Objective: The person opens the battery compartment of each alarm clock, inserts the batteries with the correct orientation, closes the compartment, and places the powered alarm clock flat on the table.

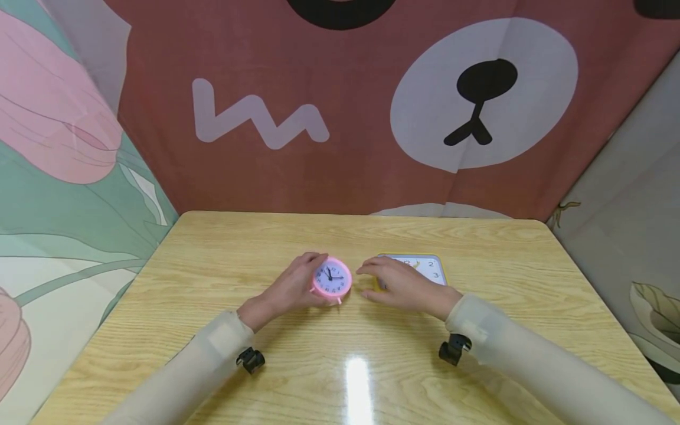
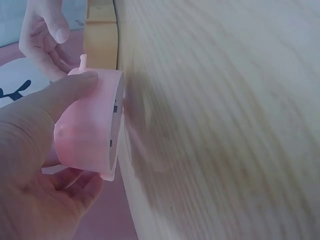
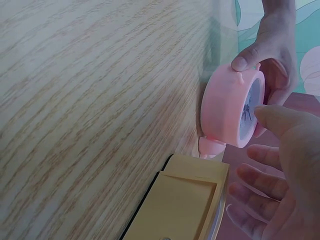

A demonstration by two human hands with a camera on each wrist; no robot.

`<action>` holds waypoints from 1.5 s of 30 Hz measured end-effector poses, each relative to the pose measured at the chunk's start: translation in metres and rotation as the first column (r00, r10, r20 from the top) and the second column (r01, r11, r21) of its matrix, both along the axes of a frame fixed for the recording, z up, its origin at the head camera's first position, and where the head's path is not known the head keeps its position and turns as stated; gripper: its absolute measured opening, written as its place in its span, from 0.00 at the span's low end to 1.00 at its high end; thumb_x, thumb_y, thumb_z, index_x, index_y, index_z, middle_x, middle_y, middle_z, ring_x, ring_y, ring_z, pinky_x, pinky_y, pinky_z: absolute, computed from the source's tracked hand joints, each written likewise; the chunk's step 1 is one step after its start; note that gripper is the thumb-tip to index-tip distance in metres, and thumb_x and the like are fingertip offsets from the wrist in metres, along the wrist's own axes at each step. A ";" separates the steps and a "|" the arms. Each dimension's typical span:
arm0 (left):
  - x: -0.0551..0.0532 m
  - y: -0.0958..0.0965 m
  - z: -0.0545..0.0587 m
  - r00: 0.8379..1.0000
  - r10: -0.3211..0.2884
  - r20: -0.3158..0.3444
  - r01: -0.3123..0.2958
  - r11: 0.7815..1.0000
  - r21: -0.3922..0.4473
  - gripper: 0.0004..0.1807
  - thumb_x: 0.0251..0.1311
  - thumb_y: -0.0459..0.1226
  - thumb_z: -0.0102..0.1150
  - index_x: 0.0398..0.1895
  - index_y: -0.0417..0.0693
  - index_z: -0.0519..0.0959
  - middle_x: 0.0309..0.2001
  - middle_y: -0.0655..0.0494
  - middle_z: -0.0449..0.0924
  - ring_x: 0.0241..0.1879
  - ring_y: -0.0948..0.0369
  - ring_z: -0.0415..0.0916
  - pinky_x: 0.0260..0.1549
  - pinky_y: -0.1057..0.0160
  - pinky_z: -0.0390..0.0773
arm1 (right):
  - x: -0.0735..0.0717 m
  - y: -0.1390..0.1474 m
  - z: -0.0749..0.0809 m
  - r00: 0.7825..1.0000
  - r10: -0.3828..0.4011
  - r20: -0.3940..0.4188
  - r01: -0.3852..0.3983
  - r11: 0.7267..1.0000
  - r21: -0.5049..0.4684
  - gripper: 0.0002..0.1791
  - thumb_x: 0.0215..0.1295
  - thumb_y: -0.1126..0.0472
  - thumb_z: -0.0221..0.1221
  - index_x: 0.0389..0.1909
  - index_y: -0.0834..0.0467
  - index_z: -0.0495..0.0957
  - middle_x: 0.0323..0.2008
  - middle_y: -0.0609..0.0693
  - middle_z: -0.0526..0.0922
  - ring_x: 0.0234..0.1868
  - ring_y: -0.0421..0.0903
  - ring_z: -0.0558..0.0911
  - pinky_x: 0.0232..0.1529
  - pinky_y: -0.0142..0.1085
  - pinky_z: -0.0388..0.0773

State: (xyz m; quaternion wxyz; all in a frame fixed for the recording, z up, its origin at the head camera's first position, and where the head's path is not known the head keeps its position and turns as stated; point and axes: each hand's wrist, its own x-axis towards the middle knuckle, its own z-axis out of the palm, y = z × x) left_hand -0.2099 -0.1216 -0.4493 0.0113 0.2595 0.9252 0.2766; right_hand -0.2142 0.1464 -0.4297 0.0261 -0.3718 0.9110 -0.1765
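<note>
A round pink alarm clock [image 1: 332, 277] with small feet and a white dial lies tilted near the table's middle, its face toward the head camera. My left hand [image 1: 291, 288] grips it by the rim, thumb on one side and fingers on the other, as the left wrist view shows on the clock's pink side [image 2: 90, 125]. To the right, my right hand [image 1: 406, 284] hovers with relaxed fingers and holds nothing. Under and behind it sits a square yellow-framed clock [image 1: 435, 268], partly hidden by that hand. In the right wrist view its yellow casing [image 3: 180, 195] is beside the pink clock [image 3: 225, 105].
The wooden table [image 1: 239, 236] reaches back to a brown cloth [image 1: 350, 177] printed with a cartoon face. A floral cloth [image 1: 64, 195] hangs on the left and a pale one [image 1: 627, 195] on the right. Light glares off the tabletop near the front.
</note>
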 end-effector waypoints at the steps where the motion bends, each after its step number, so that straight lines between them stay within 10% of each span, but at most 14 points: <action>1: 0.000 0.000 -0.001 1.000 -0.004 -0.003 0.004 1.000 0.002 0.56 0.45 0.48 0.81 0.74 0.35 0.63 0.69 0.38 0.68 0.65 0.45 0.70 0.65 0.45 0.73 | 0.000 0.000 0.000 1.000 0.001 0.000 -0.001 1.000 -0.001 0.25 0.69 0.50 0.63 0.62 0.59 0.79 0.63 0.56 0.80 0.65 0.53 0.77 0.67 0.51 0.73; 45: -0.001 0.000 0.001 0.998 -0.034 0.062 0.038 0.997 -0.061 0.54 0.48 0.51 0.79 0.75 0.40 0.63 0.68 0.40 0.71 0.64 0.46 0.70 0.61 0.45 0.76 | 0.001 -0.011 -0.003 1.000 -0.016 0.013 0.016 1.000 0.013 0.33 0.67 0.47 0.64 0.68 0.61 0.73 0.63 0.57 0.80 0.66 0.55 0.76 0.70 0.55 0.68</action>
